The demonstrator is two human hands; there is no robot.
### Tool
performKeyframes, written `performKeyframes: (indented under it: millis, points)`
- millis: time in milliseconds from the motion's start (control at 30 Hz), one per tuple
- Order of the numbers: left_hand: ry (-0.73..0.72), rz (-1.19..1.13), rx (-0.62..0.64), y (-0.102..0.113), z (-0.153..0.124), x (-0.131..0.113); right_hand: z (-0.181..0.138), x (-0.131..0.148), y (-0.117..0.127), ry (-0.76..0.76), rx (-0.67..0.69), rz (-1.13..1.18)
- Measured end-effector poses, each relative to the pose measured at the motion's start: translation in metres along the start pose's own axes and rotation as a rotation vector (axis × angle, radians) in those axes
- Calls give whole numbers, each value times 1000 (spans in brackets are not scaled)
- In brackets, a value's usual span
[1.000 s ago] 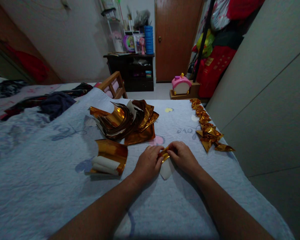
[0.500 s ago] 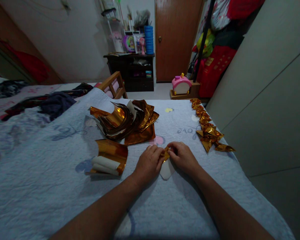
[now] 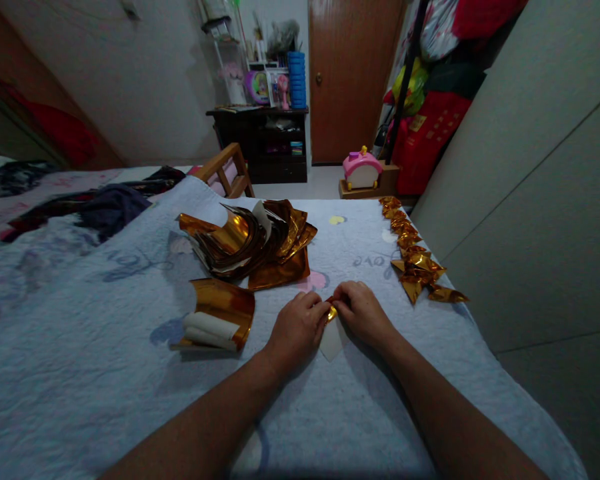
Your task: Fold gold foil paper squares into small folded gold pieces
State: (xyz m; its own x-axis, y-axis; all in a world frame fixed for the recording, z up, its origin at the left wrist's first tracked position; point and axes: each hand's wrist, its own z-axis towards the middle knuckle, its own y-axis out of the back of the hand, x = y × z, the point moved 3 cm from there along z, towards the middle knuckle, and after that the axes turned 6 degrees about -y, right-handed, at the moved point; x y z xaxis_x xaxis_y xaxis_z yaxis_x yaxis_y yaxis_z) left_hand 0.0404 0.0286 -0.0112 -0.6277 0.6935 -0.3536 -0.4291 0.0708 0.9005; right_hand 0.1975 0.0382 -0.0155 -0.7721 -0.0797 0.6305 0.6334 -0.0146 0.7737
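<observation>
Between my hands is a sheet of gold foil paper (image 3: 333,341), its pale back facing up and one corner pointing toward me. Its far part is folded over, so a small strip of gold shows. My left hand (image 3: 300,325) pinches the left side of that fold. Fingers and thumb of my right hand (image 3: 364,310) are closed on the fold's right side. The fingers hide much of the folded part. Left of my left hand lie curled gold foil sheets (image 3: 225,303) with pale rolled paper (image 3: 210,330) on them.
A fanned stack of gold foil paper (image 3: 280,270) lies beyond my left hand. Folded gold pieces (image 3: 420,267) line the right edge of the quilt-covered surface (image 3: 130,400). Dark clothes (image 3: 113,207) lie at far left. A pale cabinet (image 3: 545,200) borders the right side.
My hands stay in nearly the same place. The fold between my fingers has changed shape, with less gold showing, and the pale near corner looks more pointed.
</observation>
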Motion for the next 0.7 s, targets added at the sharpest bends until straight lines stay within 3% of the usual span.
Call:
performKeyframes:
  millis: [700]
  points:
    - [15,93,12,-1,-2,-6,1,-1,-2,51,14,-33]
